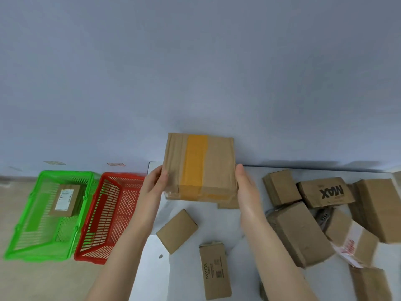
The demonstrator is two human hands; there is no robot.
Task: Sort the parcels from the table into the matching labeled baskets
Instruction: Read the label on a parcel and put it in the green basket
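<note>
Over the white desk (217,224): square brown cardboard parcel with yellow tape (198,166) was held raised.
Left hand (155,183): gripped its left edge.
Right hand (246,185): gripped its right edge.

The only view comes from my head, facing forward and down, close over my left hand (155,185) and right hand (246,187) holding the taped parcel (198,168); wall (195,61) beyond my grip, red basket (121,175) left, table (217,224) beneath.
</note>
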